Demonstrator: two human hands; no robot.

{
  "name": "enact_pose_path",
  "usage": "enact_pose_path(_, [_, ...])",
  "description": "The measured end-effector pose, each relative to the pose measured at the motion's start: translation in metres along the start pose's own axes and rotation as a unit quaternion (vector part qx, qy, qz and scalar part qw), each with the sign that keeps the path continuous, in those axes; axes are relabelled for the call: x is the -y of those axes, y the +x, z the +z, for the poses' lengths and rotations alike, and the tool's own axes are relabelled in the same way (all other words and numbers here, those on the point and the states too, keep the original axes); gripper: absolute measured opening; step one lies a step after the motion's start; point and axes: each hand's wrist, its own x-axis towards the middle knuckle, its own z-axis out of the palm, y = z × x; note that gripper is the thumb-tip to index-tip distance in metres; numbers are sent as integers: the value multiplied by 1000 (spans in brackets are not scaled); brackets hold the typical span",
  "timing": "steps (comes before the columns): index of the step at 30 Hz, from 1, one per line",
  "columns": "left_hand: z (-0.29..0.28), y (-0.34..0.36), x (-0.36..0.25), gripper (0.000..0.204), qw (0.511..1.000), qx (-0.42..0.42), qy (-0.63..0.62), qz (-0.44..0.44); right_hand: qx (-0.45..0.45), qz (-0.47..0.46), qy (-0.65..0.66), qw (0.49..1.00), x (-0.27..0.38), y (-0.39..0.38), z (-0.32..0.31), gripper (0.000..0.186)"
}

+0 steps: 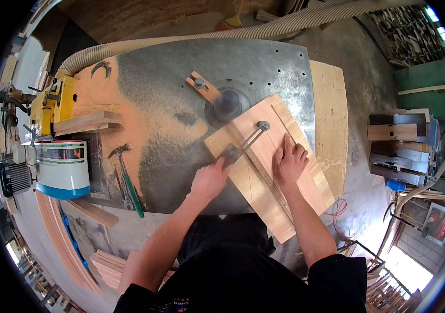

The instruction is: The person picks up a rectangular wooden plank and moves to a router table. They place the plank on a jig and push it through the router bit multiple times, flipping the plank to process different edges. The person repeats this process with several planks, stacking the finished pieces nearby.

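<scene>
Left hand (pixel 209 180) is clamping round the dark end of a toggle clamp (pixel 232 154) — its bar is reaching ahead and right of that grip, probably to pin the pinkish board (pixel 266 148) lying there on a paler wooden base (pixel 248 182). Right hand (pixel 291 163) isn't grasping anything — it's resting fingers-out on the board, likely steadying it.
</scene>
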Motion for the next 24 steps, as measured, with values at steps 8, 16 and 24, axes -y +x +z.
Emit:
enact_pose_path(8, [-3,3,-4,41,1000,15,9,-7,8,0,-30,1000,-1,1,-2,53])
enact_pose_path(16, [-4,7,-7,40,1000,23,14,-9,16,15,-6,1000,-3,2,-3,50])
enact_pose_path(24, [4,18,-26,39,1000,-1,19,-11,4,7,-11,1000,-21,14,-2,50])
